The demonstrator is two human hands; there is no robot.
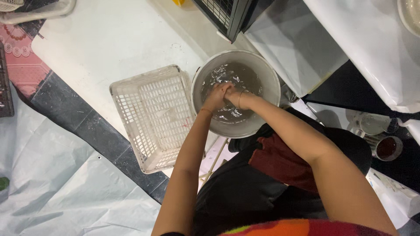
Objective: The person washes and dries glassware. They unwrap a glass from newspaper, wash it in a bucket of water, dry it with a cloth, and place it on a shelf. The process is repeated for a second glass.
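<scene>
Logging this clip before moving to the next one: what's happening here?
A person bends over a round white plastic bucket of dark murky water, with the left hand and the right hand pressed together at the water's surface. Whether they hold anything is hidden. A white rectangular perforated plastic basket lies empty beside the bucket on a white board, its rim close against the bucket.

White bucket (267,74) w/ murky grey water (245,76), white lattice basket (153,116), pink lace-pattern cloth (19,61).
</scene>
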